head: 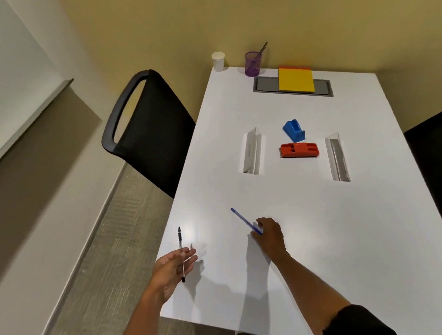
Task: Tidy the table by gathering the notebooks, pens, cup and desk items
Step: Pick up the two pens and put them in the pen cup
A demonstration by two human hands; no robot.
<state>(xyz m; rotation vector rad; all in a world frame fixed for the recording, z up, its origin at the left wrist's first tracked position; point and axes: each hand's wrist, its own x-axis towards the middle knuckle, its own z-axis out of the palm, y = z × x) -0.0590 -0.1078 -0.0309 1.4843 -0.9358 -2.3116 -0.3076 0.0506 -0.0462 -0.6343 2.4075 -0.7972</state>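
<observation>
1. The fingers (190, 255) of the left hand (173, 271) lie loosely curled around a black pen (181, 253), which runs across the open palm with its capped end pointing toward the purple pen cup (253, 63). The grip looks light, closer to cradling than clamping.
2. The fingers (261, 224) of the right hand (270, 235) pinch the near end of a blue pen (244, 220); its far end slants up and away toward the pen cup. I cannot tell whether that end rests on the bench (324, 238) or is lifted off it.
3. Both pens are thin, stiff, light and smooth, so I judge they will roll or slip if held slackly. Holding mid-barrel between thumb and two fingertips should steady them better than an end pinch.
4. Outward from the hands, about midway to the pen cup, sit a red desk item (299, 150) and a blue desk item (294, 130), close together. They look like hard moulded plastic, light and rigid, best taken across their flat sides.
5. Two clear name stands (252, 153) (337, 159) flank them, one on each side. These seem glossy and slippery, with thin edges, so gripping along the folded ridge looks safest.
6. Just right of the pen cup lies a yellow notebook (296, 80) stacked on an orange one, over a grey hatch (266, 83). Flat and flexible, it needs a finger slid under an edge.
7. Left of the pen cup stands a white paper cup (218, 61) at the bench corner: light, crushable, best held gently around its wall.
</observation>
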